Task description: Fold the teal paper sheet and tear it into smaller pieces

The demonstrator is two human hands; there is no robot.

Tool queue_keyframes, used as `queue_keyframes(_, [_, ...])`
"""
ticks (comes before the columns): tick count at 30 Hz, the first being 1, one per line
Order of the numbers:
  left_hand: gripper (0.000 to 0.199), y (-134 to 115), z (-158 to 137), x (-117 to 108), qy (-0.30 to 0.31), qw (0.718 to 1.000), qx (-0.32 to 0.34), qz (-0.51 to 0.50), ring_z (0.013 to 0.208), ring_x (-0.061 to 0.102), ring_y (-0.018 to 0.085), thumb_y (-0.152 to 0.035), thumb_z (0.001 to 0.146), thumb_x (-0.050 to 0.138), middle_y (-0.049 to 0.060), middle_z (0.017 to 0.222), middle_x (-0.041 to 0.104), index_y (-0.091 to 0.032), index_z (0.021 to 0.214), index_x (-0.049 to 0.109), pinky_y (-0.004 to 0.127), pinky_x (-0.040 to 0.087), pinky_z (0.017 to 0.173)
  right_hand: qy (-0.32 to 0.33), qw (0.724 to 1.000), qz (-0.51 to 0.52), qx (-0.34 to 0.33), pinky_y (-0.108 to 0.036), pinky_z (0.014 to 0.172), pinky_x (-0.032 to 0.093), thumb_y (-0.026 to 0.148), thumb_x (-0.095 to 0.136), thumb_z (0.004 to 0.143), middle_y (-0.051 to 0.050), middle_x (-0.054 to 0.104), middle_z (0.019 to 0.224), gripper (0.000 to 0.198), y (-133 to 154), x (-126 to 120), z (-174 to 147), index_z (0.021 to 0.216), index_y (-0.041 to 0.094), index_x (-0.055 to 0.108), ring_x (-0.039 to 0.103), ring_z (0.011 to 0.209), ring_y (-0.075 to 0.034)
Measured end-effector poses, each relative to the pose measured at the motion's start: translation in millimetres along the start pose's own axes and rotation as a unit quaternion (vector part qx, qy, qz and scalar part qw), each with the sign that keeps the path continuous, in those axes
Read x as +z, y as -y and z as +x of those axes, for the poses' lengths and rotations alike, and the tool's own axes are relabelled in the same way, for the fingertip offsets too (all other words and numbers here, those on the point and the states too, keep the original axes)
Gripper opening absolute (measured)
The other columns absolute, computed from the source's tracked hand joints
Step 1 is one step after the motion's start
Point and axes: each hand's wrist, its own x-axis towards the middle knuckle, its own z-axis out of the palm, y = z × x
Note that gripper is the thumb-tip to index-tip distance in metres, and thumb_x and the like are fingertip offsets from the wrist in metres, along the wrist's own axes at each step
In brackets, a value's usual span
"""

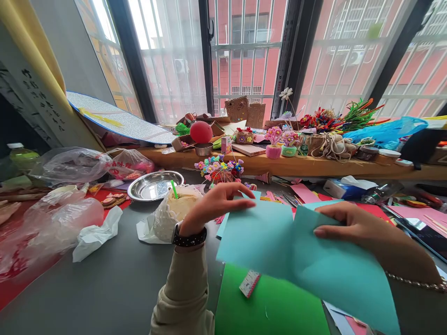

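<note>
Both hands are closed on teal paper [256, 239] held up in front of me. My left hand [214, 204] pinches it near the top left, thumb and fingers together. My right hand [352, 225] grips the right-hand part, its thumb lying on the front. A fold, tear or overlap runs down the middle; I cannot tell whether this is one sheet or two. Under the paper lies a green sheet [272, 307] with a small patterned white-and-red piece [250, 284] on it. Smaller teal edges show behind the left hand.
Left of my hands are a wrapped food item with a green straw [179, 204], a steel plate [155, 187], a crumpled tissue [98, 234] and plastic bags [66, 218]. Crocheted flowers [221, 170] and a red ball [201, 132] are beyond. A phone [424, 232] lies far right.
</note>
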Motion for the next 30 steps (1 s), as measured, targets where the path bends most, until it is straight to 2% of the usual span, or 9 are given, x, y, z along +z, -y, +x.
queue_keyframes(4, [0.039,4,6,2,-0.101,0.986,-0.031,-0.129,0.061,0.048,0.009,-0.044,0.07,0.053,0.002,0.075,0.056,-0.014,0.094,0.059,0.017,0.035,0.052,-0.12,0.989,0.085,0.023,-0.029,0.054,0.05,0.037,0.068,0.055,-0.005,0.067,0.071,0.037,1,1,-5,0.085,0.017,0.063,0.063,0.062,-0.022])
queue_keyframes(8, [0.042,7,8,4,-0.122,0.969,-0.039,-0.212,0.062,0.05,0.01,-0.046,0.07,0.052,0.002,0.071,0.055,-0.013,0.097,0.057,0.019,0.037,0.053,-0.154,0.985,0.077,0.031,-0.031,0.053,0.051,0.041,0.068,0.053,-0.007,0.068,0.074,0.044,2,3,-5,0.09,0.016,0.064,0.063,0.062,-0.024])
queue_keyframes(12, [0.031,6,5,5,-0.085,0.979,-0.046,-0.179,0.057,0.047,0.008,-0.041,0.068,0.057,0.0,0.066,0.053,-0.012,0.077,0.059,0.018,0.035,0.051,-0.146,0.987,0.051,0.041,-0.031,0.053,0.052,0.04,0.067,0.056,-0.007,0.068,0.076,0.044,4,3,-5,0.093,0.017,0.063,0.064,0.065,-0.025])
queue_keyframes(15, [0.031,4,6,8,-0.072,0.984,-0.065,-0.152,0.055,0.048,0.008,-0.041,0.064,0.061,0.0,0.065,0.055,-0.012,0.075,0.059,0.018,0.036,0.05,-0.15,0.986,0.063,0.043,-0.032,0.054,0.053,0.039,0.067,0.056,-0.007,0.069,0.077,0.043,5,5,-6,0.093,0.019,0.062,0.064,0.066,-0.026])
queue_keyframes(20, [0.034,6,12,17,-0.127,0.975,-0.051,-0.178,0.056,0.053,0.011,-0.042,0.061,0.063,0.003,0.067,0.059,-0.011,0.075,0.061,0.021,0.039,0.051,-0.188,0.978,0.075,0.043,-0.032,0.053,0.052,0.046,0.065,0.056,-0.007,0.068,0.072,0.041,9,9,-6,0.086,0.017,0.063,0.064,0.063,-0.025])
queue_keyframes(25, [0.032,5,12,20,-0.189,0.964,-0.024,-0.184,0.056,0.054,0.012,-0.042,0.059,0.064,0.002,0.063,0.06,-0.012,0.073,0.062,0.02,0.039,0.048,-0.208,0.974,0.084,0.033,-0.03,0.049,0.051,0.041,0.067,0.054,-0.006,0.068,0.069,0.037,8,8,-5,0.082,0.017,0.063,0.063,0.059,-0.024])
queue_keyframes(30, [0.03,4,11,20,-0.207,0.96,-0.016,-0.187,0.055,0.054,0.011,-0.041,0.061,0.063,0.001,0.064,0.06,-0.013,0.074,0.063,0.02,0.039,0.047,-0.207,0.973,0.102,0.032,-0.029,0.049,0.05,0.044,0.066,0.055,-0.006,0.068,0.069,0.038,8,10,-4,0.082,0.017,0.063,0.063,0.057,-0.023])
